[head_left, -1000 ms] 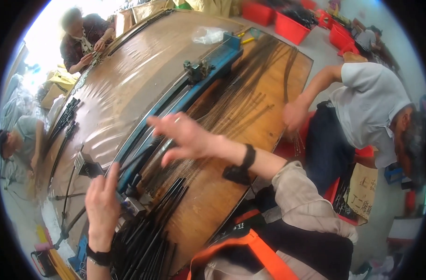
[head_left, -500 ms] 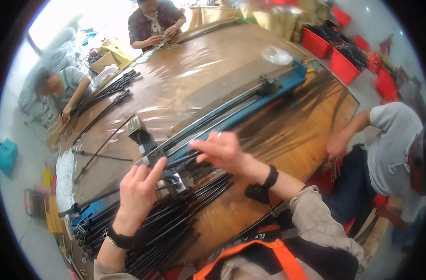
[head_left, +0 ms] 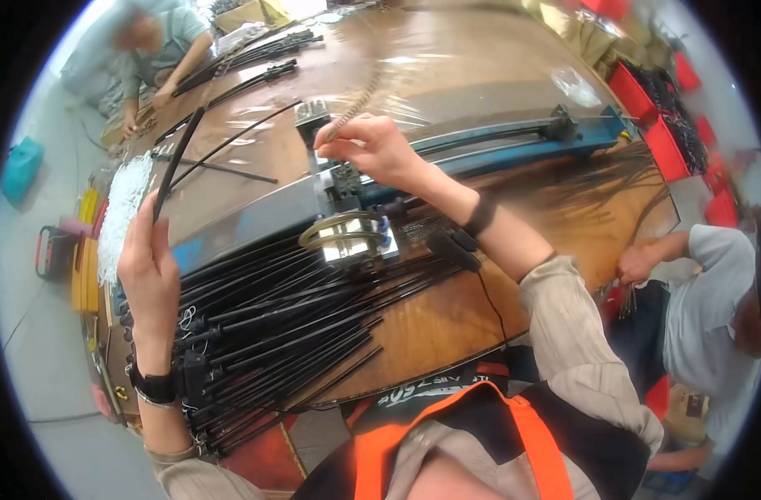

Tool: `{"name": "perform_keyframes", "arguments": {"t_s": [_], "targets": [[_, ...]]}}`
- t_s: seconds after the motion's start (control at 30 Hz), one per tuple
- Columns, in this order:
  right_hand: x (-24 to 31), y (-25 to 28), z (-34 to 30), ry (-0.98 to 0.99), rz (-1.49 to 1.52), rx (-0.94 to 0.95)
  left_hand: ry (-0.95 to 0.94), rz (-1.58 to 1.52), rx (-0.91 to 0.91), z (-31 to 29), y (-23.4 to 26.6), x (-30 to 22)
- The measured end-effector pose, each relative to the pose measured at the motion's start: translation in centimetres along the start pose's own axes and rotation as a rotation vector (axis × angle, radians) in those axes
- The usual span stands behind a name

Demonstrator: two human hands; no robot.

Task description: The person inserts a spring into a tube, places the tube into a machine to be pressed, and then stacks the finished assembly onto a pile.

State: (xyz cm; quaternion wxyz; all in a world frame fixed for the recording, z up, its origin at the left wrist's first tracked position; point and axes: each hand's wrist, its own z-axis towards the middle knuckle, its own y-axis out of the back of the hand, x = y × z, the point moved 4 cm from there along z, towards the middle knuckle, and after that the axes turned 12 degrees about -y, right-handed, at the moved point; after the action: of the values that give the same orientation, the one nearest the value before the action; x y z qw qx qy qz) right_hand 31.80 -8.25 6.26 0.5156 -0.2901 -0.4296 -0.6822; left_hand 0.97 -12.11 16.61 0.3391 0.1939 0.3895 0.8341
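Observation:
My left hand [head_left: 151, 267] is closed around the lower end of a black tube [head_left: 180, 154], which slants up and away over the table's left side. My right hand [head_left: 368, 150] pinches a thin, ribbed, spring-like wire [head_left: 357, 107] that rises from its fingertips and blurs toward the far side. Just under that hand is a metal clamping fixture [head_left: 343, 187] with a coil of pale tubing [head_left: 335, 232] beside it. A long rail on a blue base [head_left: 497, 154] runs off to the right. Many black tubes [head_left: 272, 325] lie piled nearest me.
Thin dark wires [head_left: 564, 187] spread over the wooden table's right part. White ties [head_left: 124, 212] lie heaped at the left edge. One co-worker [head_left: 168, 50] sits far left, another [head_left: 705, 300] at right. Red bins [head_left: 635, 92] stand beyond the far right corner.
My left hand has moved left, away from the fixture, and now holds a black tube. My right hand, pointing before, now pinches the spring-like wire. The whole view has shifted.

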Motion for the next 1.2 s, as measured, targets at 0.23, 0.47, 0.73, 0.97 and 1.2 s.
{"name": "perform_keyframes", "arguments": {"t_s": [0.23, 0.47, 0.73, 0.97, 1.2], "targets": [[0.1, -3.7, 2.0, 0.019, -0.008, 0.174, 0.142, 0.038, 0.055, -6.8, 1.5, 2.4], [0.7, -6.2, 3.0, -0.113, -0.098, 0.341, 0.183, -0.044, 0.061, -7.5, 0.2, 2.8], [-0.1, -3.2, 1.7, 0.236, -0.735, 0.178, 0.191, -0.007, 0.076, -7.5, -0.6, 3.6], [-4.5, 16.3, -6.0, 0.202, -1.092, -0.175, 0.020, -0.019, 0.248, -5.5, -6.8, 2.4], [-7.2, 22.9, -8.7, 0.083, -1.113, -0.214, -0.130, -0.236, 0.176, 1.4, -17.2, -1.9]]}}
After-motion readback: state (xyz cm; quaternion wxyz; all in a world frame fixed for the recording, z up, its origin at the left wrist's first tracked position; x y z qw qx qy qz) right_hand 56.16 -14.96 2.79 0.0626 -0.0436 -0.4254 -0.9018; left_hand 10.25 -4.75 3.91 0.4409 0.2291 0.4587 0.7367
